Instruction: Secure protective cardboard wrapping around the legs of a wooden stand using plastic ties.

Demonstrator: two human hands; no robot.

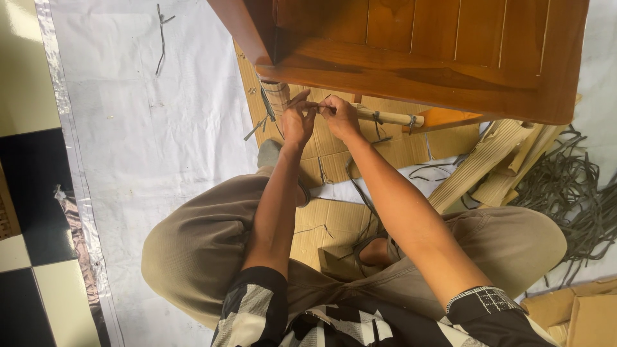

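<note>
At six o'clock, nearest the camera, sat the person's patterned black-and-white sleeves, with both knees in khaki trousers (193,250) spread to either side. Between the knees lay flattened cardboard (328,222) on a white sheet (154,148) that covered the floor. Both forearms ran up toward twelve o'clock and met near the centre. The left hand (297,120) and the right hand (340,117) were close together, fingertips almost touching — each grip pinched shut on a thin dark strap (315,106) that ran around a cardboard-wrapped wooden bar (385,117). That bar lay level, stretching from the hands toward three o'clock, with more dark strap bands tied round it. Just above it, from twelve to two o'clock, hung the varnished brown wooden furniture piece (450,58), its panelled face toward the camera. At three o'clock, well apart from the hands, a heap of loose dark straps (572,193) rested beside rolled corrugated cardboard (482,164). Far off at eleven o'clock a short strap scrap (161,35) lay on the sheet — and at nine o'clock the black and cream floor tiles (26,160) showed
</note>
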